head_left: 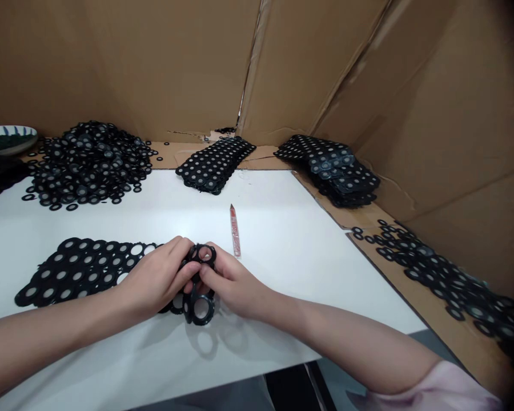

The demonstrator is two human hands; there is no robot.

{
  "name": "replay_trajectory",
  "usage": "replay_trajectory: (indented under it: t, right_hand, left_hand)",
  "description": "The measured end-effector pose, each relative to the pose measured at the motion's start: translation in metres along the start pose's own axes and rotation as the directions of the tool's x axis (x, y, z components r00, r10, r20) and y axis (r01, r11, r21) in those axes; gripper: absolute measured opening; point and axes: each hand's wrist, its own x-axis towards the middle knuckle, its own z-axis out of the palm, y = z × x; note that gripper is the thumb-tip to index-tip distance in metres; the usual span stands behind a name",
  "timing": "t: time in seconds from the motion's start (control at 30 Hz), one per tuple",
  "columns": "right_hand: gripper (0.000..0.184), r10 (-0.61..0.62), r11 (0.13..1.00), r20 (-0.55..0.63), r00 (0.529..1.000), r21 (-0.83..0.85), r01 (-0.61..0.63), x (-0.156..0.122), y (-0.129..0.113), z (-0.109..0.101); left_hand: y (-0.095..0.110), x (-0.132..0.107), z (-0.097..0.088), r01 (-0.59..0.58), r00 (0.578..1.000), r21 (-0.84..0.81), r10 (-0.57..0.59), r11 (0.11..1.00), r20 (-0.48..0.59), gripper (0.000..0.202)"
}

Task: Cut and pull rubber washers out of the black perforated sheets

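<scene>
A sheet of joined black rings (71, 268) lies flat on the white table to the left, with pale or open centres in its rings. Its right end is lifted and bent up between my two hands. My left hand (156, 279) is closed on that end, thumb and fingers pinching the rings. My right hand (235, 285) pinches the same end from the other side, its thumb close to the left one. Below the thumbs, an open ring (190, 308) of this end hangs down. The fingertips behind the rings are partly hidden.
A pointed, red-marked blade-like tool (235, 231) lies beyond my right hand. Farther back are a heap of loose black rings (89, 165), stacked ring sheets (216, 162) and another stack (329, 168). More rings (437, 274) lie along the right cardboard. A bowl (11, 137) stands far left.
</scene>
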Motion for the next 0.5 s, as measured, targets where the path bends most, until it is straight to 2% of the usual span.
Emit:
replay_trajectory:
  t: [0.1, 0.13, 0.17, 0.2, 0.27, 0.3, 0.33, 0.43, 0.5]
  right_hand:
    - [0.005, 0.03, 1.0, 0.008, 1.0, 0.008, -0.031, -0.001, -0.003, 0.0]
    - [0.007, 0.042, 0.999, -0.001, 0.999, 0.019, -0.042, -0.001, -0.003, 0.0]
    - [0.01, 0.056, 0.998, -0.017, 0.998, 0.035, -0.055, -0.001, -0.004, 0.0]
    - [0.013, 0.071, 0.996, -0.035, 0.997, 0.05, -0.069, -0.002, -0.004, -0.001]
    - [0.017, 0.098, 0.992, -0.066, 0.993, 0.08, -0.093, -0.002, -0.003, -0.001]
    - [0.017, 0.103, 0.991, -0.066, 0.993, 0.092, -0.096, -0.002, -0.002, -0.001]
    - [0.017, 0.096, 0.992, -0.054, 0.994, 0.091, -0.091, -0.002, -0.001, -0.001]
    - [0.013, 0.025, 0.999, -0.018, 1.0, 0.023, -0.024, -0.002, 0.0, 0.001]
    - [0.012, -0.017, 0.998, -0.001, 1.0, -0.052, 0.017, -0.004, 0.0, 0.002]
  left_hand:
    - [0.0, -0.001, -0.003, 0.049, 0.997, -0.146, -0.041, 0.988, 0.058, 0.024]
    - [-0.001, 0.0, -0.006, 0.073, 0.997, -0.189, -0.07, 0.979, 0.02, 0.025]
    - [-0.003, 0.001, -0.009, 0.092, 0.991, -0.227, -0.111, 0.97, -0.074, 0.026]
    - [-0.005, 0.003, -0.013, 0.103, 0.964, -0.263, -0.161, 0.959, -0.21, 0.027]
    - [-0.009, 0.006, -0.02, 0.11, 0.848, -0.316, -0.255, 0.942, -0.465, 0.026]
    - [-0.01, 0.008, -0.021, 0.114, 0.801, -0.329, -0.283, 0.938, -0.528, 0.025]
    - [-0.011, 0.008, -0.021, 0.126, 0.81, -0.3, -0.273, 0.946, -0.519, 0.023]
    - [-0.006, 0.007, -0.013, 0.103, 0.943, -0.143, -0.142, 0.984, -0.301, 0.024]
    - [0.0, 0.004, -0.006, 0.079, 0.98, -0.143, -0.103, 0.987, -0.168, 0.024]
